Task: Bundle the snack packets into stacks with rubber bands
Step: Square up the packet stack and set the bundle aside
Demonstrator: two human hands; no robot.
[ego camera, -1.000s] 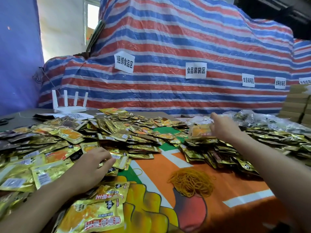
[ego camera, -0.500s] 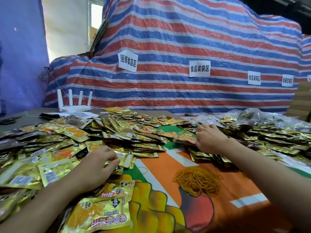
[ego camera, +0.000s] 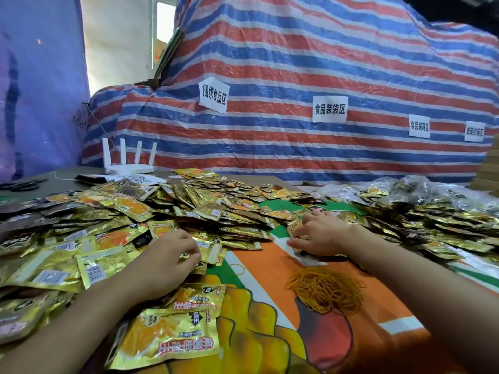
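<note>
Gold foil snack packets [ego camera: 113,217] lie heaped across the left and middle of the table, with more at the right [ego camera: 432,225]. My left hand [ego camera: 164,255] rests on the heap's near edge, fingers curled on a packet [ego camera: 209,249]. My right hand [ego camera: 321,233] grips a small stack of packets [ego camera: 295,226] down on the orange cloth, fingers over the top and thumb along the near side. A loose pile of yellow rubber bands [ego camera: 324,290] lies just in front of my right hand. A single band [ego camera: 237,269] lies between my hands.
The table wears an orange, green and yellow printed cloth [ego camera: 270,306]. A large packet [ego camera: 167,336] lies near my left forearm. A white router [ego camera: 129,166] and scissors [ego camera: 21,186] sit at the back left. A striped tarp [ego camera: 297,76] with paper labels rises behind.
My right hand came down from the right-hand pile, where it held a packet up, toward the middle and now holds a stack on the cloth. My left hand stayed on the heap.
</note>
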